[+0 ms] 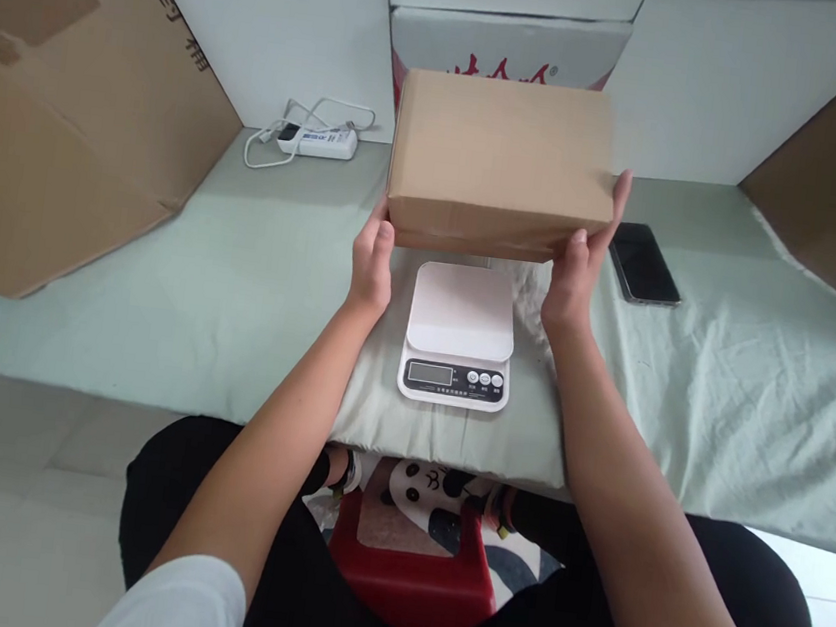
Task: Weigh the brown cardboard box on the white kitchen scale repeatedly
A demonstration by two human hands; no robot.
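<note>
Between my two hands is a closed brown cardboard box (pixel 504 152), held up behind and above a white digital kitchen scale (pixel 463 314). My left hand (pixel 374 258) grips the box's left end, its thumb at the near lower corner and most fingers hidden behind or under it. On the right end, my right hand (pixel 578 266) presses with the thumb on the near face and a finger along the side. The scale's platform is bare, and its display looks blank. Behind the scale, partly covered by my right hand, lies some whitish crumpled material (pixel 532 291) I cannot make out.
A black phone (pixel 646 264) lies right of my right hand. At the back left sit a white power strip (pixel 318 141) and cable. Large cardboard sheets (pixel 70 113) flank the green-clothed table (pixel 240 283). A printed white carton (pixel 509 47) stands behind; a red stool (pixel 414 580) is below.
</note>
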